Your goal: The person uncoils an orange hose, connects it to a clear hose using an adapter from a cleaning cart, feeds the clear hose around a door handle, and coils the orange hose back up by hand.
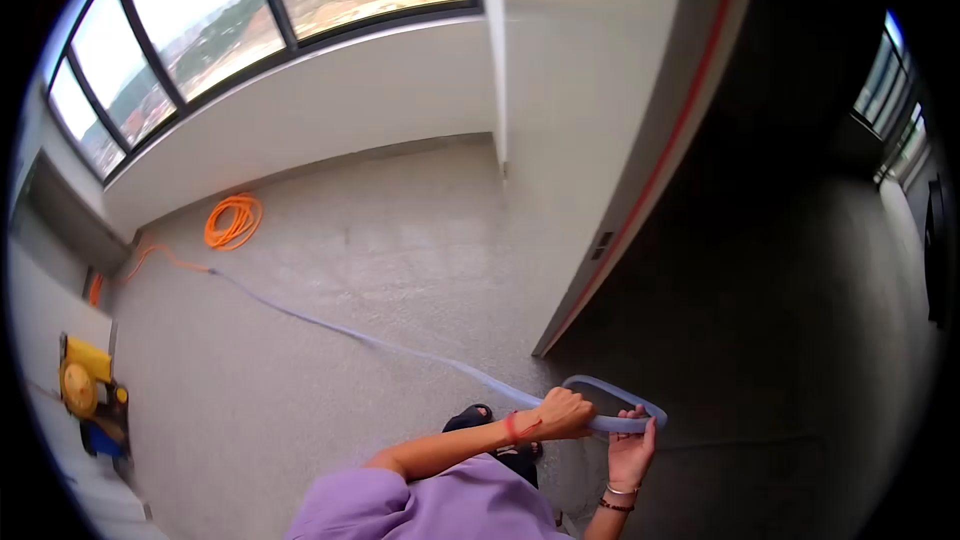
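Observation:
A long grey-blue hose (400, 348) runs from the far left of the floor up to my hands, where a loop of it bends back on itself to the right. My left hand (564, 412), with a red string at the wrist, is closed around the hose. Just right of it, my right hand (630, 455) grips the hose at the bend, palm up, with fingers and thumb on either side. At its far end the hose meets a thin orange line (168, 255).
An orange coil (233, 222) lies on the grey floor (300, 390) near the window wall. A yellow and blue device (90, 390) stands at the left wall. An open door (590, 140) rises ahead, its edge near my hands. A dark room (760, 340) lies to the right.

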Motion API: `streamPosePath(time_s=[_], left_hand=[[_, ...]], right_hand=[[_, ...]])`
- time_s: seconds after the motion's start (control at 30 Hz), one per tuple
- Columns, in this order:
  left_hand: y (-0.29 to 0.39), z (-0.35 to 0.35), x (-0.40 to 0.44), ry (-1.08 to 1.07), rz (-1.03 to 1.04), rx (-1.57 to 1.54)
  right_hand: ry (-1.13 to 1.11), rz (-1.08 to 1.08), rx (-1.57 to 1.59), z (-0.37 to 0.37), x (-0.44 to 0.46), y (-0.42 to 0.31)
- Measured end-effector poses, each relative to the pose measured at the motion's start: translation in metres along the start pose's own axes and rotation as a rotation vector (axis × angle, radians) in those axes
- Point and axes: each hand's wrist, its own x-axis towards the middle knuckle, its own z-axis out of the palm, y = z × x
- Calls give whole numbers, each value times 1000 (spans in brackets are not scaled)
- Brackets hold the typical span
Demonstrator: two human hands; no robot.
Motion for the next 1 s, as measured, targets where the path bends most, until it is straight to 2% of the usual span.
streamPosePath(time_s=[0.03, 0.07, 0.13, 0.17, 0.2, 0.23, 0.3, 0.4, 0.5, 0.53, 0.57, 0.67, 0.7, 0.8, 0.97, 1.0], left_hand=[[8, -8, -2, -88, 28, 34], [11, -4, -5, -150, 88, 44], [14, 5, -17, -209, 220, -10], [12, 7, -20, -261, 266, -2], [10, 10, -27, -331, 426, 9], [-4, 7, -44, -376, 550, -45], [-20, 3, -59, -409, 594, -92], [-26, -30, -98, -458, 778, -249], [-3, -67, -151, -594, 1026, -299], [-9, -55, -126, -688, 1026, -305], [-19, -51, -131, -707, 1049, -298], [-5, -57, -179, -1192, 1282, -763], [-1, -57, -189, -1222, 1297, -774], [17, -64, -228, -1244, 1164, -780], [22, -46, -326, -1344, 1264, -703], [20, -35, -357, -1416, 1249, -697]], right_hand=[[62, 113, 299, -8, -2, 1], [117, 91, 363, -14, -3, 9], [112, -54, 380, -41, -10, 37], [217, -126, 420, -45, -13, 47], [286, -193, 437, -51, -22, 59], [404, -376, 453, -36, -53, 84], [480, -493, 300, -5, -84, 91], [505, -826, 182, 78, -157, 126], [675, -988, -2, 158, -231, 163], [700, -937, -18, 147, -202, 153], [784, -985, -129, 156, -204, 163], [988, -1139, -264, 199, -275, 207], [1082, -1158, -298, 206, -292, 223], [1265, -1150, -303, 227, -347, 274], [1548, -1139, -305, 257, -417, 376], [1645, -1112, -437, 256, -437, 401]])
